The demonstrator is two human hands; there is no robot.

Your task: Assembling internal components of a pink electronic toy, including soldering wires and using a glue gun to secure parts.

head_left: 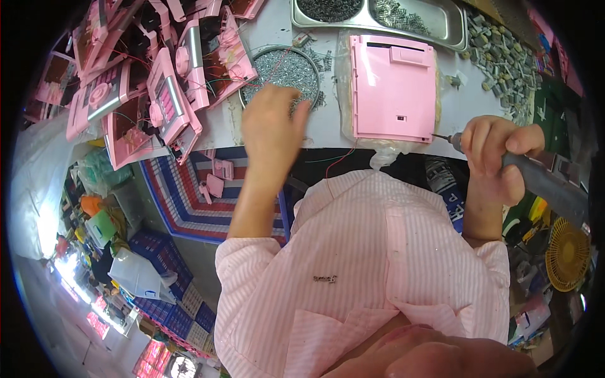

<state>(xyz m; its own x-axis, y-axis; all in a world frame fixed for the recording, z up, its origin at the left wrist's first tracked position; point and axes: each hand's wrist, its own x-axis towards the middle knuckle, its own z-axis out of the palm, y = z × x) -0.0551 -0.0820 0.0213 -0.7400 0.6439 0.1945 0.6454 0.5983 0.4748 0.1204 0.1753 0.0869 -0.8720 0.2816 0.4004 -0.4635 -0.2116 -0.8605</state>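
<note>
My left hand [273,123] is over a round dish [246,94] full of small silver screws [296,69]. Its fingers bend down toward them, with the thumb apart from the index finger. In my right hand [498,148] is a dark grey electric screwdriver [542,183], held by its front part. The thin bit [443,137] points left and ends at the lower right corner of a pink plastic casing [397,88]. That casing lies flat on a pad wrapped in clear plastic [345,82]. Red and green wires [338,162] hang off its near edge.
Pink casings with wires [170,94] are heaped at the left. A metal tray [450,25] of small dark parts stands at the back. Many small grey block-like parts [498,63] lie at the right. Below the table edge sits a striped crate [183,214] with pink pieces.
</note>
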